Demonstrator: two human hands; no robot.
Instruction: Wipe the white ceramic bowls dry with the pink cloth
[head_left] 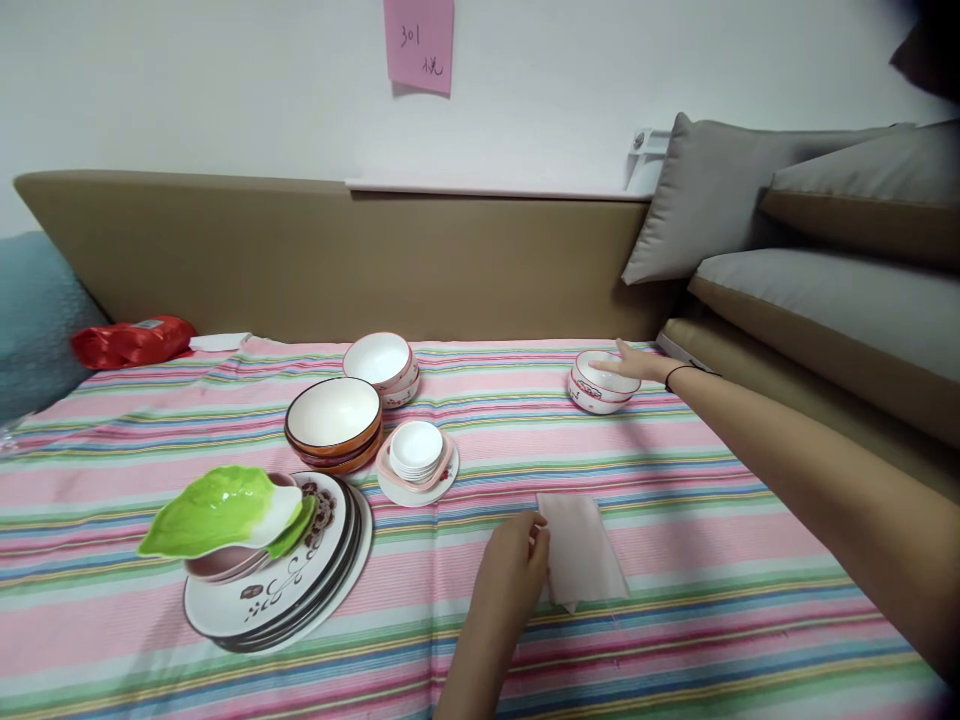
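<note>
My left hand [514, 560] is closed at the left edge of a pale pinkish-white cloth or paper wipe [583, 548], its fingertips partly hidden. The wipe hangs or lies just above the striped cover. Farther off to the right, my right hand [637, 362] reaches over a stack of white bowls [600, 402] with red rims and a printed pattern. Its thumb sticks up and its fingers stretch over the top bowl's opening, apart from one another.
At left are brown-rimmed bowls [334, 418], red-rimmed bowls [377, 360], small white dishes [417, 447], patterned plates [274, 600] and a green leaf-shaped dish [225, 510]. A red package [135, 342] lies at the far left. Grey cushions [825, 300] pile up at right.
</note>
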